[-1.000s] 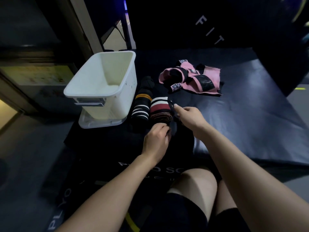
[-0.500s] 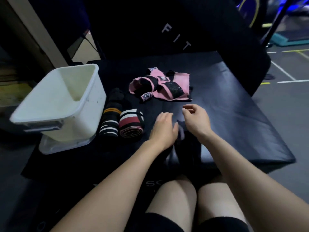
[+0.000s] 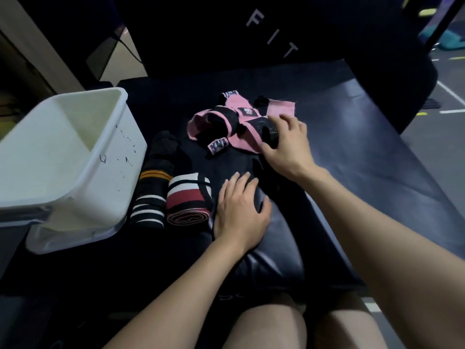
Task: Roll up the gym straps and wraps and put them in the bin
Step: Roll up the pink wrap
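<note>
right hand [image 3: 284,144] now on pink wraps [image 3: 241,124]

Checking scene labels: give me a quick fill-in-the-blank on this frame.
1. The white bin holds ____ rolled wraps.
2. The right hand touches the loose ____ straps.
3. The left hand lies flat just right of the ____-and-white rolled wrap.
4. ____ rolled wraps lie beside the bin.

Missing: no; pink; red; Two
</note>
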